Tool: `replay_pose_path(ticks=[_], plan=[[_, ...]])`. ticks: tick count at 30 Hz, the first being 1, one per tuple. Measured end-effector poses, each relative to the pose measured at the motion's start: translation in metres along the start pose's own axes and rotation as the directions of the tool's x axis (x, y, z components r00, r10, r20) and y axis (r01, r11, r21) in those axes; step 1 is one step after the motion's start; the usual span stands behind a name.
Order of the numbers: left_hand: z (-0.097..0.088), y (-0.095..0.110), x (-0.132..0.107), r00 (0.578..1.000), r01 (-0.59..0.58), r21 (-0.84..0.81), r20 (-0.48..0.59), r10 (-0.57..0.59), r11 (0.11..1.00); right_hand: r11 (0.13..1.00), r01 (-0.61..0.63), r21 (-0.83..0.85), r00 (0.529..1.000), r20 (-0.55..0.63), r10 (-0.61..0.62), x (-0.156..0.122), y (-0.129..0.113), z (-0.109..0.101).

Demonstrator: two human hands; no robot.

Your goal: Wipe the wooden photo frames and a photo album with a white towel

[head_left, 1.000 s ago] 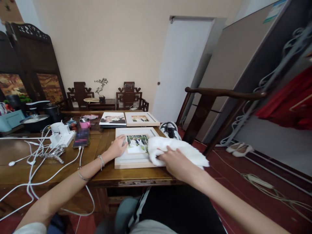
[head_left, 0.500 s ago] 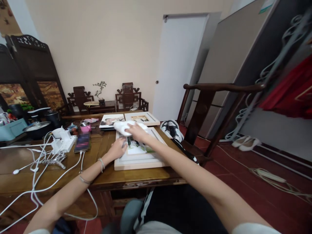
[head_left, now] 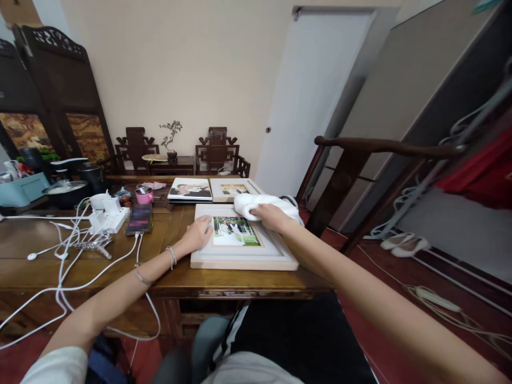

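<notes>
A light wooden picture frame [head_left: 244, 263] lies flat near the table's front edge, with a photo [head_left: 234, 230] of people outdoors in its middle. My right hand [head_left: 272, 216] is closed on a folded white cloth [head_left: 247, 205] at the frame's far right corner. The cloth covers that corner. My left hand [head_left: 199, 234] rests on the frame's left side, fingers stretched out and holding nothing. Behind lie a second picture frame [head_left: 218, 189] and a flat picture panel [head_left: 189, 190].
Left of the frame are a phone [head_left: 138, 221], a pink cup [head_left: 144, 194], a white power strip [head_left: 108, 216] and tangled white cables [head_left: 60, 288]. A dark pot [head_left: 66, 190] and a blue box [head_left: 24, 188] stand farther left. A wooden chair [head_left: 340, 176] is on the right.
My right hand has moved the cloth rightward, from the frame's far left part to its far right corner, uncovering the photo. My left hand stays at the left side. The view has shifted slightly.
</notes>
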State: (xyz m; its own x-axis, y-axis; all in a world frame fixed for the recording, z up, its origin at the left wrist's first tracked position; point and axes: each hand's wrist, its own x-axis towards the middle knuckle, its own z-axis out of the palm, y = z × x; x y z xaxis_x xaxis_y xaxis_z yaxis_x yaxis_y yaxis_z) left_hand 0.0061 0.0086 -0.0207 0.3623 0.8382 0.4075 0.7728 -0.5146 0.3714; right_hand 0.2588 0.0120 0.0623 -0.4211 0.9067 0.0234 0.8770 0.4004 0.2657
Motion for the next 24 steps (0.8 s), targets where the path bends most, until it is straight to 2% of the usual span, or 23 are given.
replay_pose_path(ticks=[5, 10, 13, 15, 17, 20, 24], plan=[[0.0, 0.001, 0.001, 1.0, -0.001, 0.005, 0.003, 0.001, 1.0, 1.0, 0.029, 0.006, 0.997, 0.07, -0.03, -0.044, -0.015, -0.008], [0.002, -0.003, 0.005, 0.999, -0.042, -0.003, -0.011, 0.042, 0.999, 0.99, 0.071, 0.119, 0.972, 0.213, -0.095, -0.111, -0.036, -0.041], [0.002, -0.006, 0.006, 0.996, -0.086, -0.023, -0.015, 0.085, 0.996, 0.984, 0.054, 0.169, 0.966, 0.241, -0.094, -0.132, -0.045, -0.05], [0.001, -0.007, 0.007, 0.993, -0.118, -0.039, -0.019, 0.117, 0.992, 0.982, 0.031, 0.189, 0.975, 0.212, -0.071, -0.127, -0.042, -0.042], [0.0, -0.008, 0.006, 0.99, -0.141, -0.047, -0.02, 0.14, 0.989, 0.979, -0.004, 0.204, 0.989, 0.147, -0.027, -0.107, -0.032, -0.027], [-0.002, -0.008, 0.006, 0.989, -0.149, -0.057, -0.022, 0.148, 0.987, 0.974, -0.079, 0.211, 0.997, 0.035, 0.073, -0.06, -0.011, -0.006], [-0.005, -0.004, 0.006, 0.992, -0.123, -0.057, -0.012, 0.123, 0.991, 0.97, -0.118, 0.212, 0.991, -0.036, 0.128, 0.0, -0.003, 0.001]])
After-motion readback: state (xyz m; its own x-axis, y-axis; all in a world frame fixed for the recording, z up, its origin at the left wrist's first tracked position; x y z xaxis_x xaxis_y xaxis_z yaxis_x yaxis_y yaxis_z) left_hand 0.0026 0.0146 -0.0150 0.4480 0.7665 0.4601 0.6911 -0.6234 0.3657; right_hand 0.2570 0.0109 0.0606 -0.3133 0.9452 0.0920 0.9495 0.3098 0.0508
